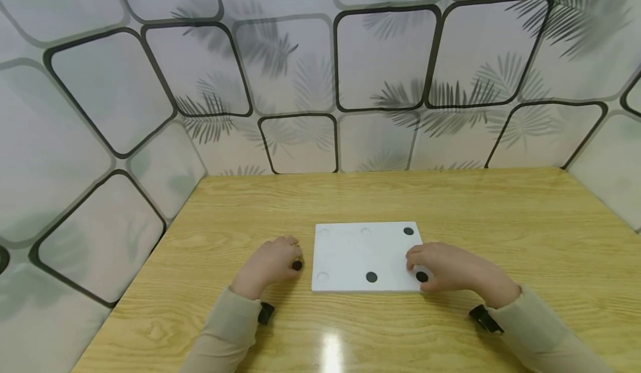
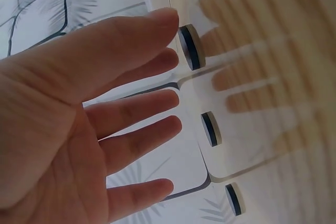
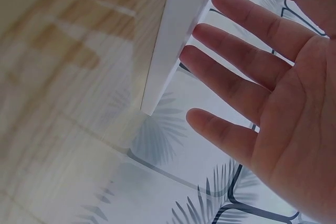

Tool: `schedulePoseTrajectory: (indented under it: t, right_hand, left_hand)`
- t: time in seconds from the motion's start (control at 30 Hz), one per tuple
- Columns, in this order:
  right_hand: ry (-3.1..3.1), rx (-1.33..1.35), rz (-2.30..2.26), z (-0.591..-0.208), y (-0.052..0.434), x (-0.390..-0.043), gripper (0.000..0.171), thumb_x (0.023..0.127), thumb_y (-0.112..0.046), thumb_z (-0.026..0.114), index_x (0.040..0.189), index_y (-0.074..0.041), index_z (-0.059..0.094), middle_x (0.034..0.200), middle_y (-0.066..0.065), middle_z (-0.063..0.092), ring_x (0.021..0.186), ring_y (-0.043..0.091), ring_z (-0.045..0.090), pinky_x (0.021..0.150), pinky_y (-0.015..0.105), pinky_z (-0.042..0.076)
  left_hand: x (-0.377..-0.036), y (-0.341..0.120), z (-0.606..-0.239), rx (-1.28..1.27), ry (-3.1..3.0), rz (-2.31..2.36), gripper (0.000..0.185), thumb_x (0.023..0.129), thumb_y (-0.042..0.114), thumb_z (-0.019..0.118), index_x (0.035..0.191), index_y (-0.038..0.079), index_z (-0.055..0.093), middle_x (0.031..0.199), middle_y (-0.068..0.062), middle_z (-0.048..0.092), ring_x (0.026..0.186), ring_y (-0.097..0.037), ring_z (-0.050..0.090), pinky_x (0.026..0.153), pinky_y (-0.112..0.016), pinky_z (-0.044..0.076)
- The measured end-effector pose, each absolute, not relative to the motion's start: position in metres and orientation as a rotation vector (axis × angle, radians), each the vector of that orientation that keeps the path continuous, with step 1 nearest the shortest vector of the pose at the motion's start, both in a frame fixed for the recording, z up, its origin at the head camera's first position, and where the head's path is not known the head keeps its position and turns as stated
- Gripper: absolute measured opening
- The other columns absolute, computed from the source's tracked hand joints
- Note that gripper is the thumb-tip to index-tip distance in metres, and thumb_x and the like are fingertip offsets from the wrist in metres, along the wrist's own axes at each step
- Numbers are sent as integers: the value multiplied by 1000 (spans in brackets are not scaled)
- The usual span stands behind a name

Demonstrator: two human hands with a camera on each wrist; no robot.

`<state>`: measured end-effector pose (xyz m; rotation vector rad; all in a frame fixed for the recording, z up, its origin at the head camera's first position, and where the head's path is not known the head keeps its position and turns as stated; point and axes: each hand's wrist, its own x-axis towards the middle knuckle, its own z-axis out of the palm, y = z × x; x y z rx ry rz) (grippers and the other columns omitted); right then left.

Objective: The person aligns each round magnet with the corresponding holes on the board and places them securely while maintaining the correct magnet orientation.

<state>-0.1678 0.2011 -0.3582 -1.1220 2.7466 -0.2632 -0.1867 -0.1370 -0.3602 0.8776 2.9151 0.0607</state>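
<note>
Left of a white board [image 1: 345, 256], my left hand [image 1: 267, 264] is low over the table with its fingers apart. A small black disc [image 1: 297, 265] lies flat on the table right at its thumb and index fingertips. In the left wrist view, two more discs, a middle one [image 2: 211, 129] and a farther one [image 2: 234, 200], lie in a row with it; the hand hides these from the head view. My right hand [image 1: 450, 267] is at the board's right edge, fingers loosely extended. Its thumb and index fingertips flank a black disc [image 1: 422, 276] at the near right corner.
Two other black discs sit on the board, one at the far right corner [image 1: 408, 231] and one at the near middle [image 1: 371, 277]. Shallow round recesses [image 1: 323, 232] show along its left side and far middle. The glossy wooden table [image 1: 350, 195] meets patterned fabric walls [image 1: 383, 61].
</note>
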Motion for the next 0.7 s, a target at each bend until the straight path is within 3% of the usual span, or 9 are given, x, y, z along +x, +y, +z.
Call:
schedulePoseTrajectory:
  t: [0.43,0.7]
  right_hand:
    - [2748,-1117,-257,-360,201,-168,23,68,-17,72,88,-12,61,101,3,57,90,22,54,77,39,43]
    - [2753,-1111,-257,-360,201,-167,23,68,-16,71,88,-12,61,102,4,57,91,23,54,78,40,43]
  left_hand:
    - [-186,-138,-362,882,2916,45,13,75,20,70,84,11,66,106,-7,55,95,-26,52,74,-41,44]
    - [-185,-137,-362,844,2919,67,14,72,19,74,77,13,63,110,-8,54,101,-27,50,76,-42,44]
